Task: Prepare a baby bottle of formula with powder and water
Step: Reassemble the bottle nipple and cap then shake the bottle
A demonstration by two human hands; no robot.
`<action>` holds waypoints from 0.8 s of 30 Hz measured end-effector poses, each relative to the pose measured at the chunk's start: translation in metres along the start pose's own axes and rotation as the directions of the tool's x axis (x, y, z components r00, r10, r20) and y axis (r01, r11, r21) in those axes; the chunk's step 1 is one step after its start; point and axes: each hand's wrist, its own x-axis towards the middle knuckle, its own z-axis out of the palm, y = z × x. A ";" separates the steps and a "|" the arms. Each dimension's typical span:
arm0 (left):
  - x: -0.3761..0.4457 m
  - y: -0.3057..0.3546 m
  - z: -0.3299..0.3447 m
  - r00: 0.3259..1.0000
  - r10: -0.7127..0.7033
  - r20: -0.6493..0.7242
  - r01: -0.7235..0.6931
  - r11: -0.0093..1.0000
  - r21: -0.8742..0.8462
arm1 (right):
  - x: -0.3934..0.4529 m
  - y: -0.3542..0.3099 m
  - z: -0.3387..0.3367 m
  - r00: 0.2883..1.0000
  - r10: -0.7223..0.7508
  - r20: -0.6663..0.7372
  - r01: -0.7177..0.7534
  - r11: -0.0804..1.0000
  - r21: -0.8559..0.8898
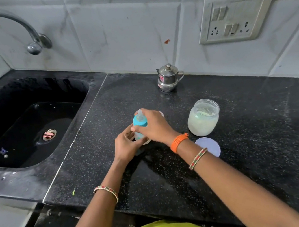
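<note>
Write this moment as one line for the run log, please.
left hand: holds baby bottle body | right hand: on blue collar | powder jar: open | lid: on counter

we've got a glossy speckled black stone counter (228,160), a shiny metal pot (168,79) and tap (17,24), a clear plastic jar (203,117), smooth marbled wall tiles (123,30), and a bottle (140,123) with a matt teal plastic collar

Upright baby bottle (140,127) with blue collar; open jar (203,117) of pale powder (lid (210,146) beside it).
</note>
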 end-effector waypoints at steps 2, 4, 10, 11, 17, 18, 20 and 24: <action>0.002 -0.005 -0.003 0.997 -0.023 0.072 0.023 1.000 -0.008 | 0.008 0.007 -0.015 0.970 -0.016 0.245 -0.014 0.993 0.117; 0.004 -0.006 -0.007 0.986 -0.052 0.157 0.055 0.998 -0.013 | 0.011 0.012 -0.022 0.933 -0.073 0.353 0.021 0.988 0.150; 0.006 0.023 -0.004 0.988 -0.028 0.152 0.038 0.998 -0.059 | 0.011 0.013 -0.014 0.983 -0.034 0.180 -0.053 0.889 0.455; 0.003 0.033 -0.003 0.995 -0.044 0.095 0.056 0.990 -0.126 | 0.013 0.009 -0.019 0.986 0.015 0.166 -0.115 0.783 0.611; 0.000 0.110 0.002 0.965 -0.030 0.259 0.142 0.895 -0.424 | 0.030 -0.014 -0.066 0.915 -0.238 0.325 -0.235 0.340 0.911; -0.001 0.119 0.001 0.951 -0.009 0.309 0.159 0.873 -0.461 | 0.032 -0.018 -0.073 0.891 -0.298 0.343 -0.249 0.314 0.916; -0.001 0.133 -0.002 0.898 0.019 0.439 0.242 0.812 -0.530 | 0.035 -0.028 -0.084 0.837 -0.404 0.368 -0.258 0.300 0.918; -0.004 0.147 -0.009 0.759 0.041 0.649 0.452 0.685 -0.571 | 0.033 -0.045 -0.090 0.740 -0.548 0.391 -0.286 0.270 0.919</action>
